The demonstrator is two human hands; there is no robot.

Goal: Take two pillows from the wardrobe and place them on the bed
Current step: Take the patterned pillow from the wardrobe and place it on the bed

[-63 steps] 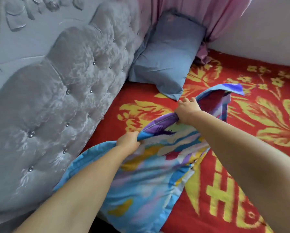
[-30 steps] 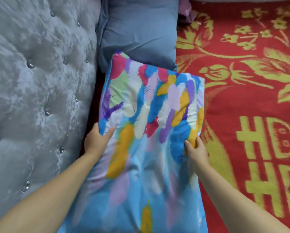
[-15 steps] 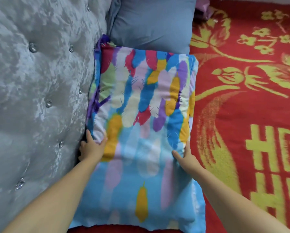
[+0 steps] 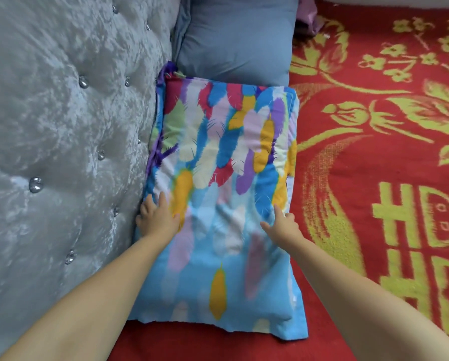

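Observation:
A multicoloured feather-print pillow (image 4: 226, 165) lies flat on the bed (image 4: 374, 178), its long left side against the headboard. Beyond it a plain grey-blue pillow (image 4: 233, 40) lies on the bed too, touching its far end. My left hand (image 4: 157, 217) rests flat on the feather pillow's left edge, fingers spread. My right hand (image 4: 283, 225) presses on the pillow's right part with its fingers apart, gripping nothing.
A grey tufted velvet headboard (image 4: 62, 126) with shiny studs fills the left side. A red blanket with yellow flowers and characters covers the bed to the right. A bit of pink curtain (image 4: 308, 11) shows at the top, behind the grey-blue pillow.
The feather pillow went from being held up by its edge to lying flat against the headboard. Both hands let go of its sides and now rest open on top.

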